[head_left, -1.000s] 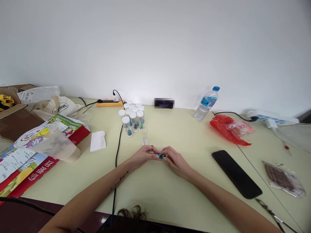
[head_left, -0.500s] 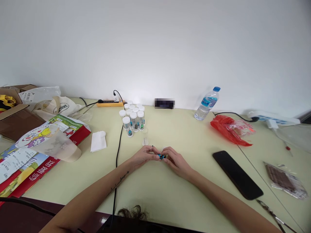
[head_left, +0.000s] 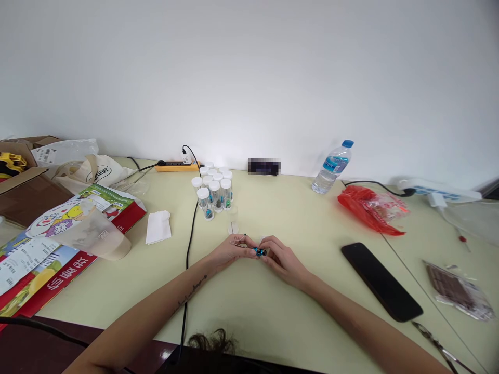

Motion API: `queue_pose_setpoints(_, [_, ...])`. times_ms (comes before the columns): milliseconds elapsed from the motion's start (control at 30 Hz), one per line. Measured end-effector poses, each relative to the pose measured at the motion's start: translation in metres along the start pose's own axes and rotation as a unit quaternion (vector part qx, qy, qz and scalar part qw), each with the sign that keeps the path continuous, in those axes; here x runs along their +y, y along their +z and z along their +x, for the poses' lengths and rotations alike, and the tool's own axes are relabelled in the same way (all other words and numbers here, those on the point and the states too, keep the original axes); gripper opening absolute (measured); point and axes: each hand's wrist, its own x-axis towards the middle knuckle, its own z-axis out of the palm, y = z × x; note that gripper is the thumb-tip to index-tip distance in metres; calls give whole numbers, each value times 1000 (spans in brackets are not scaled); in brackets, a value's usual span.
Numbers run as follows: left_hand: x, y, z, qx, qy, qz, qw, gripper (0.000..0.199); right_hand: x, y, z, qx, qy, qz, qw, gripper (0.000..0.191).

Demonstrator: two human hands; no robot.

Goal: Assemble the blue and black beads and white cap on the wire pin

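Both hands meet at the middle of the table around a small blue and black beaded piece (head_left: 259, 252). My left hand (head_left: 232, 250) pinches its left side between thumb and fingers, and a thin thread or wire loops over those fingers. My right hand (head_left: 283, 259) has its fingertips closed on the right side of the same piece. Just behind the hands is an uncapped clear tube (head_left: 233, 217). A white cap (head_left: 263, 239) lies partly hidden behind the fingertips. Farther back to the left stand several clear tubes with white lids (head_left: 208, 208), with small coloured items inside.
A black cable (head_left: 189, 239) crosses left of the hands. Left are a napkin (head_left: 158, 227), a plastic cup (head_left: 105, 236) and printed packages. Right are a phone (head_left: 381, 280), a red bag (head_left: 364, 210), a water bottle (head_left: 331, 169) and pliers (head_left: 436, 343).
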Motion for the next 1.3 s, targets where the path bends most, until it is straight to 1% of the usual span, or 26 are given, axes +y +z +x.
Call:
queue_pose_setpoints(167, [0,-1,0,-2,2,-1,1000,22,0,0,0,-8,3,3,1000,17])
queue_pose_setpoints(667, [1,1,-1,-1,7,-1,1000,23,0,-1,0,-3,3,-6,1000,18])
queue_pose_setpoints(1000, [0,0,-1,11,3,6,1000,25,0,0,0,-6,8,-4,1000,17])
queue_pose_setpoints(1300, [2,1,-2,7,-3,-2,1000,24,-1,-1,1,-5,6,-8,1000,17])
